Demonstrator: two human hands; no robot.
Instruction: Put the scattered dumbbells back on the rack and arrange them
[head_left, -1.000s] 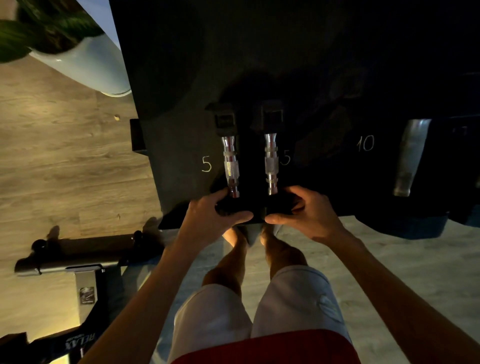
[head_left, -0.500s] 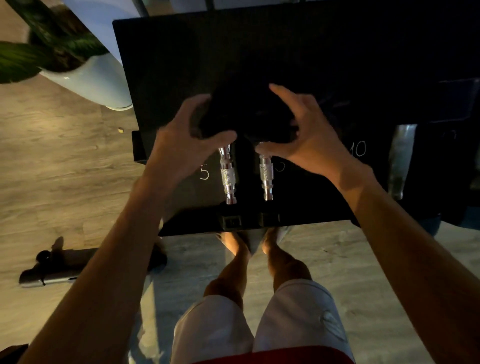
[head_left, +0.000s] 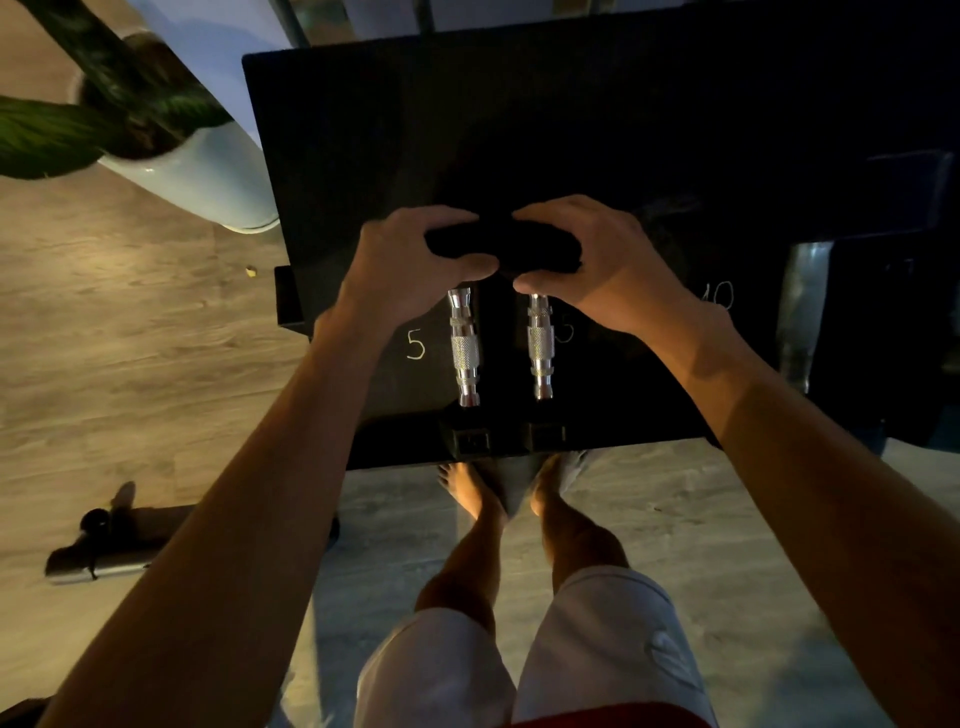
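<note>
- The head view looks down on a flat black rack (head_left: 363, 130) for weights. The person stands at its near edge.
- Two small dumbbells lie side by side on the rack, close to its left end. They point from the near edge toward the back.
- The left dumbbell (head_left: 464, 348) has a shiny silver metal handle with a rough middle and black ends.
- The right dumbbell (head_left: 540, 345) looks the same and lies just beside it, with a thin gap between the handles.
- The near black ends of both sit at the rack's near edge.
- The left hand (head_left: 415, 260) curls round the far black end of the left dumbbell, fingers on top.
- The right hand (head_left: 608, 265) curls round the far black end of the right dumbbell the same way.
- The two hands are close together, with the thumbs near each other.
- A white chalk number 5 (head_left: 415, 344) is on the rack, just left of the left dumbbell.
- A white chalk number 10 (head_left: 719, 297) is further right on the rack, by the right wrist.
- A bigger silver handle (head_left: 802, 312) lies on the right part of the rack. Its ends are too dark to see.
- Left of the rack, a round white pot (head_left: 208, 176) with a green leafy plant (head_left: 52, 140) stands on the brown wood floor (head_left: 104, 338).
- A long black thing (head_left: 119, 540) lies on the floor, left of the rack. I cannot tell what it is.
- Bare feet (head_left: 472, 493) and white shorts (head_left: 597, 649) show below the rack's near edge.
</note>
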